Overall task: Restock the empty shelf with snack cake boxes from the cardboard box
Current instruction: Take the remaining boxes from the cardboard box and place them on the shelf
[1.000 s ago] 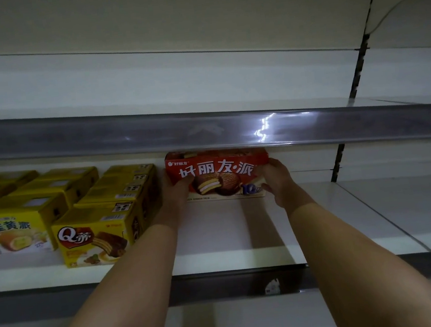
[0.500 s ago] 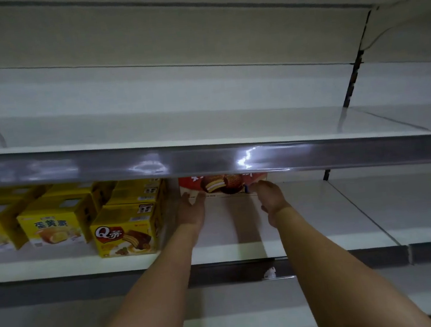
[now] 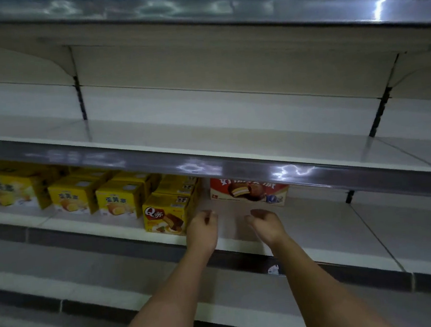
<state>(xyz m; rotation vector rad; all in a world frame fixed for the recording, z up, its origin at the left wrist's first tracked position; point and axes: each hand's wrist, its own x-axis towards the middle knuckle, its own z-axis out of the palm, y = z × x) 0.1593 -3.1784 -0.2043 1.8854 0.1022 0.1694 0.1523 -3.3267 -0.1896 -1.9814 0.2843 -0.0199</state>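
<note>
Both hands have let go of the red box [image 3: 248,191] and drawn back toward the shelf [image 3: 323,221] edge. Left hand [image 3: 202,230] and right hand [image 3: 267,224] hang empty, fingers loosely curled. Box sits mid-frame, just above both, long axis left-right.

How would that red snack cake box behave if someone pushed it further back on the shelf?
The red snack cake box looks like stiff cardboard, so it would probably slide as one piece. It sits low and wide on the smooth shelf, so tipping seems unlikely. Probably light.
</note>
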